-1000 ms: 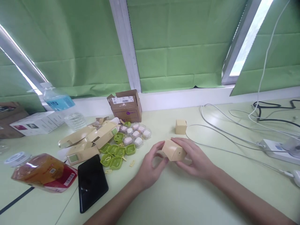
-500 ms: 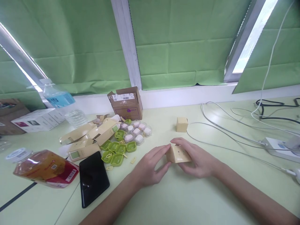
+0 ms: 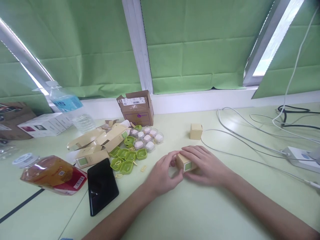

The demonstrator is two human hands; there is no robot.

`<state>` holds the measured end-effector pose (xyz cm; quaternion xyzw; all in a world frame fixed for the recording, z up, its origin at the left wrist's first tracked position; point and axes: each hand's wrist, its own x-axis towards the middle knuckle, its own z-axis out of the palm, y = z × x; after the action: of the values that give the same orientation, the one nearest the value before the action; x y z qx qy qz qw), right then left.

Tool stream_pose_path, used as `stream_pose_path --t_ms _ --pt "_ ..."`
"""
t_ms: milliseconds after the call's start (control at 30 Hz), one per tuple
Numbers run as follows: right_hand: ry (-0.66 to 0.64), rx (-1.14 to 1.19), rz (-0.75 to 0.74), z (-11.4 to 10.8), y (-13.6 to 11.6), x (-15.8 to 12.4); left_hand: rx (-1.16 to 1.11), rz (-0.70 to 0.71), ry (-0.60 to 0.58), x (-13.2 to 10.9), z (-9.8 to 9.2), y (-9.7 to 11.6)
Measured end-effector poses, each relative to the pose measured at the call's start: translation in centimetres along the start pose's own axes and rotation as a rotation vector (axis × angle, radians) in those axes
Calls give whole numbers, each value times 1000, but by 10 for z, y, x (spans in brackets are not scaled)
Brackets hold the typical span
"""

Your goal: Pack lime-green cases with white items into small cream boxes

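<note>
Between my two hands is a small tan cardboard box (image 3: 187,163) with a green square on the side facing me. My left hand (image 3: 163,175) holds its left side with thumb and fingers. My right hand (image 3: 206,166) wraps over its top and right side, hiding part of it. Beyond them, a similar small tan box (image 3: 196,131) stands on the table. To the left lie several green plastic cases (image 3: 126,166), clear round containers with pale contents (image 3: 149,145), and a little yellow piece (image 3: 143,168).
Left of my arm lie a black phone (image 3: 102,186) and a juice bottle (image 3: 53,175). Behind are opened tan boxes (image 3: 91,156), a water bottle (image 3: 72,108) and a brown carton (image 3: 137,108). White cables (image 3: 245,155) run to a power strip (image 3: 301,158) at right.
The held box has been turned, so its green square now faces me instead of the printed side. My right fingers have moved over its top. The view has shifted slightly.
</note>
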<state>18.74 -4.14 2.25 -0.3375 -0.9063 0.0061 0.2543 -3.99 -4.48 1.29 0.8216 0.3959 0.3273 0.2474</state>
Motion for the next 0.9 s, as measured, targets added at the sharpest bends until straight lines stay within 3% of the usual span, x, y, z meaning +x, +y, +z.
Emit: stream_pose_path --t_ms 133,467,767,900 --pt "37 -78 25 8 -4 4 4 -128 41 1 5 10" --pt "111 -129 -83 21 2 0 18 -102 23 2 -1 4" --pt "110 26 -46 10 4 -1 -31 -30 53 1 -3 5" --pt "87 52 -21 4 6 -2 4 120 128 3 -6 -7"
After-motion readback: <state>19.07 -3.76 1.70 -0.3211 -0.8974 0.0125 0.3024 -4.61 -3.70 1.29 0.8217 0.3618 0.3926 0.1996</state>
